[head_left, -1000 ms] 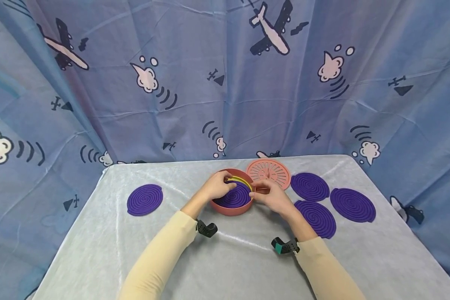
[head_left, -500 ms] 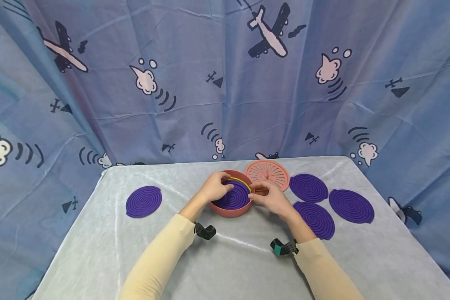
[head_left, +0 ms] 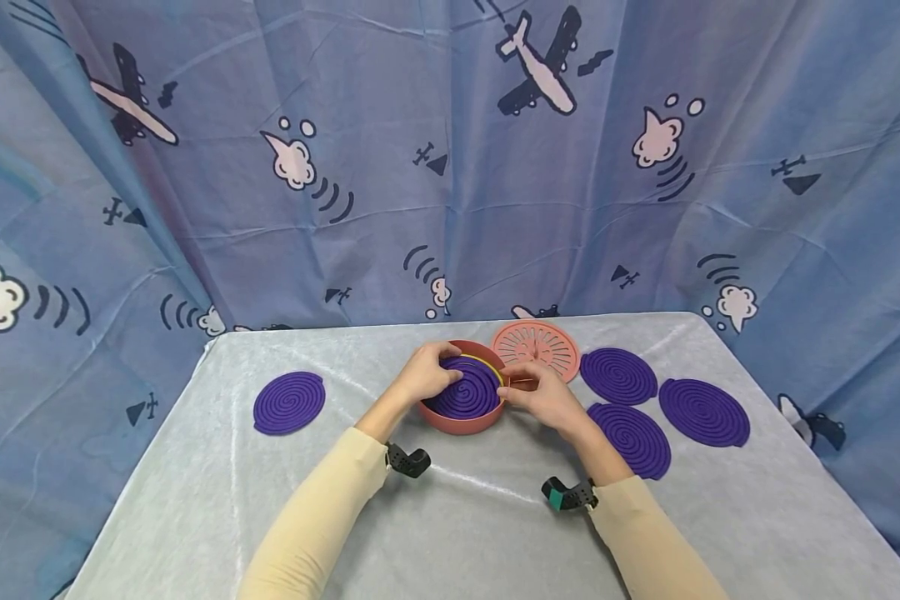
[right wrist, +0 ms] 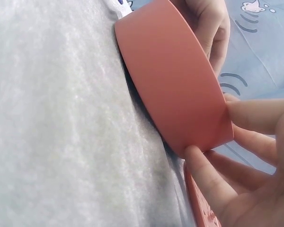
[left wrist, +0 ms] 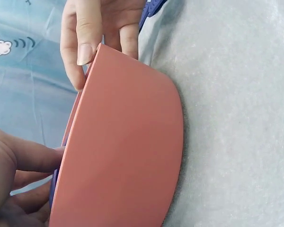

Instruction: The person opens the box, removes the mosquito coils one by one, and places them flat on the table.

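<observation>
A purple mosquito coil lies slightly tilted inside the round orange-red mosquito coil box. A thin yellow edge shows behind it, inside the wall. My left hand reaches over the rim from the left and pinches the coil between thumb and fingers; its fingertips are partly hidden by the box in the left wrist view. From the right, my right hand holds the box wall, thumb at the rim and other fingers along the outside, as the right wrist view shows. The box stands on the table.
A slotted orange lid lies right behind the box. Further right are three purple coils, among them one near my right wrist. Another coil lies at the left. A blue printed curtain hangs behind the pale cloth-covered table.
The coil inside the box has turned and shifted a little, and less of the yellow edge shows. My left hand has moved slightly left; the right hand stays at the box wall.
</observation>
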### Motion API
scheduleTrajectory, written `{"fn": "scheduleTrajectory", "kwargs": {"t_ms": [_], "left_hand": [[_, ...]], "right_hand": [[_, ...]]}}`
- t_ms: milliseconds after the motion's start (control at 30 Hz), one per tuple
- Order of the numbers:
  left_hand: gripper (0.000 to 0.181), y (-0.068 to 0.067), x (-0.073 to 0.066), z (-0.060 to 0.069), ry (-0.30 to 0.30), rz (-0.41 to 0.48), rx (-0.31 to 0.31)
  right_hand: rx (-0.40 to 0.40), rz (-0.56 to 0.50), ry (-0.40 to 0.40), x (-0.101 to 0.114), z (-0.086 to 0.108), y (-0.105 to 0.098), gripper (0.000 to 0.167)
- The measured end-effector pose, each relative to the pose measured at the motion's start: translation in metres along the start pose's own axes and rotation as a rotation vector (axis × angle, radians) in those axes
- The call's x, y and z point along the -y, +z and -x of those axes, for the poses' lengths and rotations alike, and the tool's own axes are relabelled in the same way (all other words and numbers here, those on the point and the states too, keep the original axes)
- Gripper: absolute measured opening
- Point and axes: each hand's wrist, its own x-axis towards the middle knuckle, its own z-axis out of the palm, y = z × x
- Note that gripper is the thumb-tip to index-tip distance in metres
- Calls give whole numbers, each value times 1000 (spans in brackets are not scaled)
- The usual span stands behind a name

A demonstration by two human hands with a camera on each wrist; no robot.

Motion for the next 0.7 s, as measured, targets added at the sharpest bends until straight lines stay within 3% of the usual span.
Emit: {"fn": "scheduleTrajectory", "kwargs": {"t_ms": [367, 700], "left_hand": [[35, 0, 1, 0, 11, 42, 27], [38, -2, 7, -1, 41, 195, 33]], "right_hand": [[-6, 1, 1, -4, -2, 1, 43], [-5, -12, 0, -3, -2, 0, 45]]}}
